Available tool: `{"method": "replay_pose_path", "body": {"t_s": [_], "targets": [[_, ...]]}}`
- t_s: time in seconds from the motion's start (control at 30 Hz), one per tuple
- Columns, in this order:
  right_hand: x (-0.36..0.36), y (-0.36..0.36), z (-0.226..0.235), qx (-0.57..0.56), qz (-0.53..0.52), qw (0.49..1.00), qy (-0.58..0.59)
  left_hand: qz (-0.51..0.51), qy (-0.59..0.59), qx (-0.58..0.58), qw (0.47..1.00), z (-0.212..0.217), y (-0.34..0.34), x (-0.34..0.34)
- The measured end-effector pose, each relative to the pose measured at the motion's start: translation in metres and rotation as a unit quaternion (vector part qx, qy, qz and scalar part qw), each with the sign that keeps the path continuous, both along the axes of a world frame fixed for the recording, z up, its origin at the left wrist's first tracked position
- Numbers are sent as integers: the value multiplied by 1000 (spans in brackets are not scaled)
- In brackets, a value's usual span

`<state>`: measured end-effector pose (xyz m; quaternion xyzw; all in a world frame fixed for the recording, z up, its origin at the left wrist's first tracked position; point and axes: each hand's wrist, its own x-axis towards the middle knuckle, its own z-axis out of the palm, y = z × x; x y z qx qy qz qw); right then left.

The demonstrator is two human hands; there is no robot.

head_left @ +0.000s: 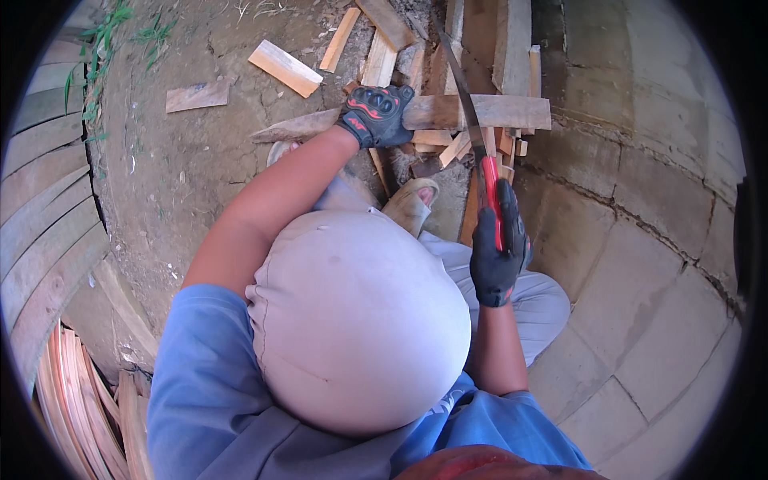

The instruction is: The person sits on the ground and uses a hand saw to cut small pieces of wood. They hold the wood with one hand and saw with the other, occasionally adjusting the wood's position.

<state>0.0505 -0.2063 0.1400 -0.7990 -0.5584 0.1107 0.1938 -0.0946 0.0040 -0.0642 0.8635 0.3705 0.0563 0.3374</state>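
Head view, only one up. Plank (516, 113) lies crosswise over a heap of split wood on the ground, its squared end sticking out to the right. A tapered piece (298, 126) shows left of the glove; can't tell whether it's the same board running underneath.

Left grip (376, 116): gloved, knuckles up, curled over the plank near its middle. Has hold of it; fingertips hidden, so can't tell how hard it clamps. Right grip (499, 246): gloved, closed around the red handle (491, 200) of the hand saw, no visible slack. Blade (466, 92) points up and away, crossing the plank between left grip and free end. Can't tell if the teeth are biting or just over the wood; no kerf visible.

Around it: offcut (285, 69) and flat scrap (198, 96) on bare dirt to the left, paving slabs (624, 280) to the right. Shoe (411, 206) just below the heap.

My read: step is cross-cutting, at or near the start of the cut. Next move calls for left grip pinning the plank hard, blade square to the grain, light strokes first. Risk: loose heap underneath could let the board rock.
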Motion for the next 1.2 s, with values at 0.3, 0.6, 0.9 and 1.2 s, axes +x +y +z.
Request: {"method": "replay_pose_path", "body": {"t_s": [0.3, 0.6, 0.9, 1.2], "targets": [[-16, -64, 32, -50, -32, 998, 16, -14, -13, -1, 1000, 0, 3, 0], [-11, 20, -24, 27, 4, 999, -35, -5, -5, -8, 1000, 3, 2, -1], [-1, 54, -43, 51, -22, 998, -3, -4, 0, -12, 1000, 8, 3, 0], [-23, -87, 15, -58, -62, 996, 31, -25, -6, -33, 999, 4, 8, -3]]}}
